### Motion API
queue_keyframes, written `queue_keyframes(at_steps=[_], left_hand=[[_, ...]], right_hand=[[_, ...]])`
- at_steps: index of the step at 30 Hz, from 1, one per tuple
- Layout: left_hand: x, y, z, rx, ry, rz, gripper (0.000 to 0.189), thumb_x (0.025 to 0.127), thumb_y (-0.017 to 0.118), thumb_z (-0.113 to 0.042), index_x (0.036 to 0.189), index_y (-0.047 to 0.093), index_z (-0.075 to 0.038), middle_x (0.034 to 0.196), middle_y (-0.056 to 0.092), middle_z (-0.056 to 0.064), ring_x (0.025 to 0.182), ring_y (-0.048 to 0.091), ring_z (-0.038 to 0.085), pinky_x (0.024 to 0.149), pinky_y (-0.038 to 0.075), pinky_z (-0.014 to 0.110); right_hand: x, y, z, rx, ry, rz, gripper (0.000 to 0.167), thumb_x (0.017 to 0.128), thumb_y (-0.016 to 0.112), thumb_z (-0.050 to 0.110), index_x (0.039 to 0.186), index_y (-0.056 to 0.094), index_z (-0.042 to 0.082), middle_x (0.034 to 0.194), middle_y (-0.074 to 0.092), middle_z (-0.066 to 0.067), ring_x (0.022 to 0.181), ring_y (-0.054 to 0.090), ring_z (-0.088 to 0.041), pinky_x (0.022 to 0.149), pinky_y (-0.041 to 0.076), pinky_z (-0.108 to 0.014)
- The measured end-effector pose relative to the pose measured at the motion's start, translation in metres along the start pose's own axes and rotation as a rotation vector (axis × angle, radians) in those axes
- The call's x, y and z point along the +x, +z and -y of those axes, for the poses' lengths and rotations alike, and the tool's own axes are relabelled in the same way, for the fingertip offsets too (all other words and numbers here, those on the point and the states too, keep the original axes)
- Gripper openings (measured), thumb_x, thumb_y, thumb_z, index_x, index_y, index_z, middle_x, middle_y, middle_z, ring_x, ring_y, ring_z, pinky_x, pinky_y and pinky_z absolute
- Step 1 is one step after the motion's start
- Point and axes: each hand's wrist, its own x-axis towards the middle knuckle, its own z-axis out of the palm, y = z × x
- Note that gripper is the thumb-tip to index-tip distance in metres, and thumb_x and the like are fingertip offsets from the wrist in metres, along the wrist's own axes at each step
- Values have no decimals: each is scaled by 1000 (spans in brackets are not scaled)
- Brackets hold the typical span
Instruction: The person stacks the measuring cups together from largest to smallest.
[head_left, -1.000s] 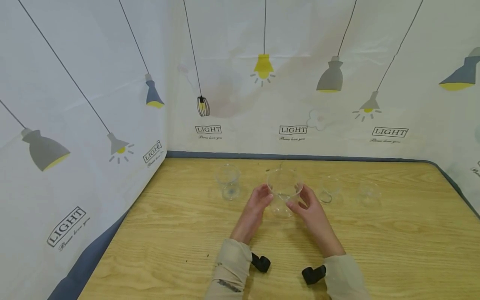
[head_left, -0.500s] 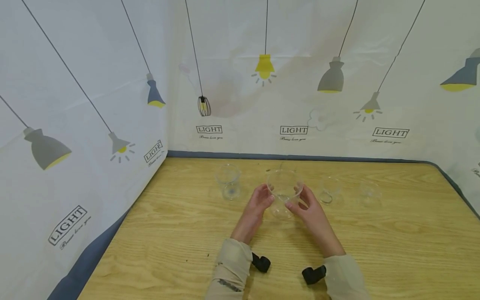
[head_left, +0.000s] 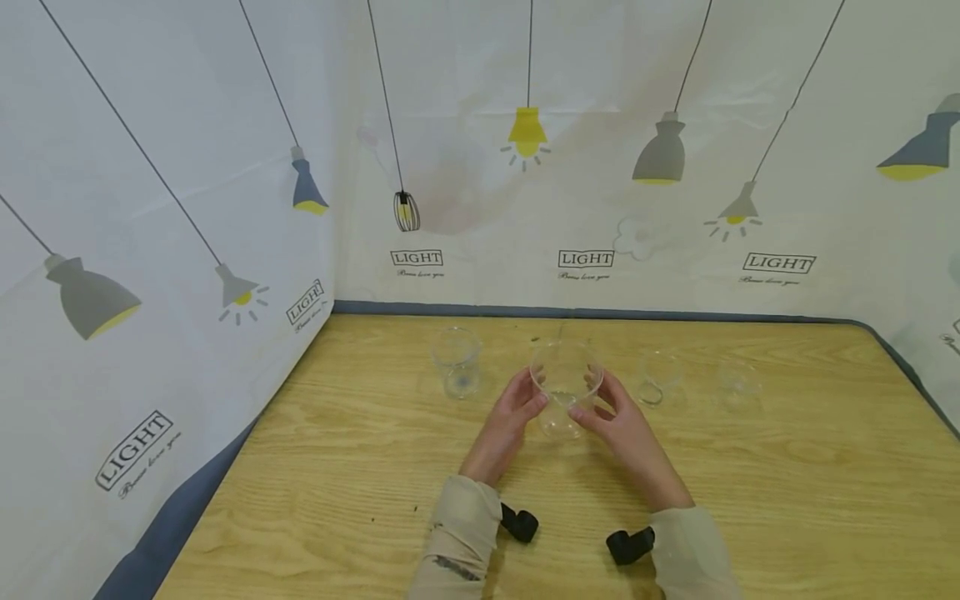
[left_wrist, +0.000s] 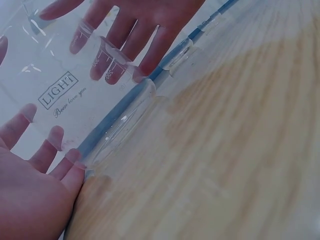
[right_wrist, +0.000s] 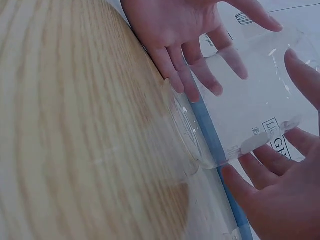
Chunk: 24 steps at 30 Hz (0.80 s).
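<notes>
A clear glass beaker [head_left: 567,367] with white measuring marks stands upright at mid-table. My left hand [head_left: 512,410] grips its left side, and my right hand [head_left: 619,413] grips its right side. Both thumbs lie toward me, with the fingers round the far sides of the glass. From the left wrist, white numbers show on the beaker [left_wrist: 75,55] behind the fingertips. In the right wrist view the base of the beaker [right_wrist: 187,127] is at the tabletop; whether it fully touches is hard to tell.
Clear glassware [head_left: 456,350] stands to the left of the hands. On the right are a clear glass vessel [head_left: 660,371] and another faint clear piece [head_left: 739,385]. A white printed curtain [head_left: 480,283] encloses the wooden table [head_left: 337,467] at the back and sides.
</notes>
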Motion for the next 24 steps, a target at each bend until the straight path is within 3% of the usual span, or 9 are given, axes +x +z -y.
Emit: queue_keyframes(at_steps=[6, 13, 17, 24], left_hand=[[-6, 2, -8, -6, 34, 23, 63, 87, 58, -28, 140, 27, -15, 144, 25, 7, 132, 20, 26, 103, 19, 44], [1, -4, 9, -29, 75, 20, 55, 87, 58, -26, 136, 34, -16, 141, 30, 7, 129, 24, 25, 101, 21, 46], [1, -5, 10, -37, 77, 38, 55, 88, 56, -24, 137, 31, -13, 140, 31, 5, 130, 23, 26, 101, 20, 46], [0, -6, 8, -44, 80, 51, 59, 87, 57, -29, 137, 30, -12, 140, 33, 2, 130, 23, 19, 103, 17, 45]], right_hand=[[0, 0, -1, 28, -10, 43, 80, 80, 64, 40, 142, 15, 27, 144, 25, -4, 131, 21, -23, 101, 24, -49], [-1, 2, -1, 38, -18, 68, 80, 81, 65, 34, 142, 14, 31, 145, 23, -8, 131, 22, -27, 99, 26, -50], [-1, 2, -1, 34, -9, 75, 80, 81, 65, 31, 142, 13, 33, 145, 22, -8, 129, 24, -31, 98, 28, -51], [0, 3, -2, 26, -12, 83, 82, 82, 65, 27, 144, 11, 25, 144, 22, -9, 129, 24, -33, 97, 27, -53]])
